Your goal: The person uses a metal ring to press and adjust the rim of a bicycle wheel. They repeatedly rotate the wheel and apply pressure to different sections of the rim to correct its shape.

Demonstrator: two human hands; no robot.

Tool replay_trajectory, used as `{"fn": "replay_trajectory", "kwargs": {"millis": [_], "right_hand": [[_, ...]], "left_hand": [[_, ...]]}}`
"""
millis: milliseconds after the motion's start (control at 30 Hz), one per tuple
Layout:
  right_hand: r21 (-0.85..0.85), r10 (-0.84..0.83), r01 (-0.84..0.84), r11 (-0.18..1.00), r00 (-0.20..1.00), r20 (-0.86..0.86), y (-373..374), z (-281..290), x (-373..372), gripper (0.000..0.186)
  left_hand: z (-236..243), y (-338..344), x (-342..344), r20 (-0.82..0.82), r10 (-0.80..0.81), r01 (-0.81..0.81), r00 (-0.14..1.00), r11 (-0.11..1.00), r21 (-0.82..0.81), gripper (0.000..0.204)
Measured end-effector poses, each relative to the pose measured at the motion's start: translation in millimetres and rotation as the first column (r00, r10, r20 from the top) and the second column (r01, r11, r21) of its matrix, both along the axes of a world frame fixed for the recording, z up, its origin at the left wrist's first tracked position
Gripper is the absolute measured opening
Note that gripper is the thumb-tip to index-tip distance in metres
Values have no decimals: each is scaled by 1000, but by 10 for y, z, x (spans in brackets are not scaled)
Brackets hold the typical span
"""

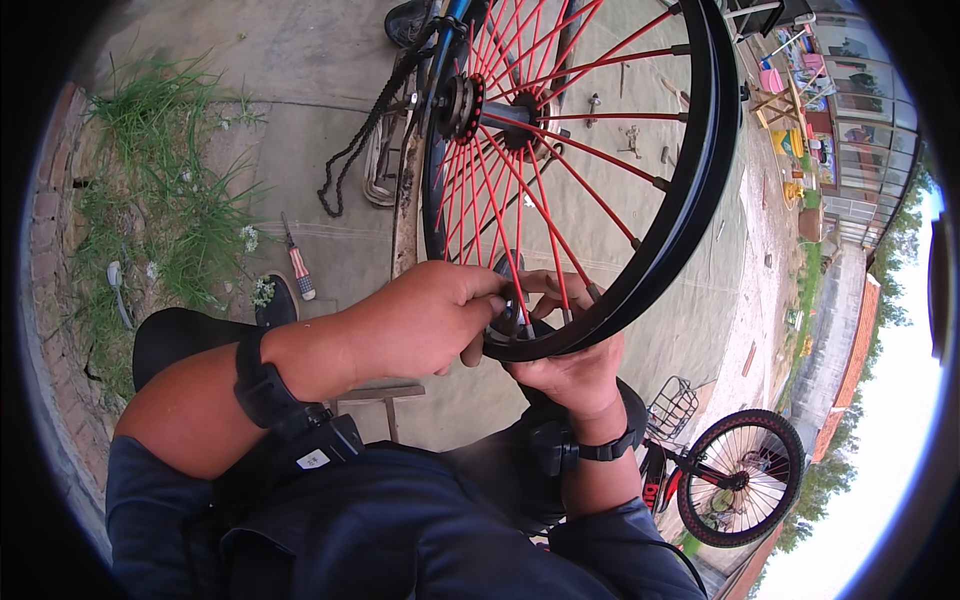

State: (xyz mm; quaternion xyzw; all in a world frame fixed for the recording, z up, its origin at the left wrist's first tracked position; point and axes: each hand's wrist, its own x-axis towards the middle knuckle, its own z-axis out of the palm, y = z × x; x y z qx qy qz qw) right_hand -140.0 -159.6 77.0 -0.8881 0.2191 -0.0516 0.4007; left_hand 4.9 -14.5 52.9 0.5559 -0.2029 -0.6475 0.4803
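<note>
A black bicycle wheel with red spokes fills the upper middle, with a dark hub and a hanging chain. My left hand is closed at the lower inner rim among the spokes, its fingertips pinching something small and dark that is partly hidden. My right hand grips the bottom of the rim from beneath, fingers curled up behind the spokes. A dark band with a small device sits on each of my forearms.
A screwdriver lies on the concrete at left, beside grass and brick edging. A metal frame stands behind the wheel. A second bicycle is at lower right. Small tables, a glazed building and a wall are farther right.
</note>
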Motion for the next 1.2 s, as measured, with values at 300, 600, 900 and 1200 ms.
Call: {"fn": "replay_trajectory", "kwargs": {"millis": [300, 600, 900, 1200], "right_hand": [[13, 27, -27, 1000, 999, 17, -25, -4, -3, 51], [9, 40, -40, 999, 999, 28, -33, -19, -23, 54], [13, 42, -42, 999, 999, 18, -48, -36, -30, 55], [14, 25, -25, 1000, 999, 44, -61, -86, -57, 58]], "left_hand": [[-41, -13, -20, 25, 0, 1, 1000, 1000, -32, 26], [-29, -18, -5, 3, -1, 1, 1000, 999, -40, 28], [-14, -4, 4, 6, 0, 0, 1000, 998, -63, 28], [0, 55, 34, 77, 58, -47, 995, 990, -132, 23]]}}
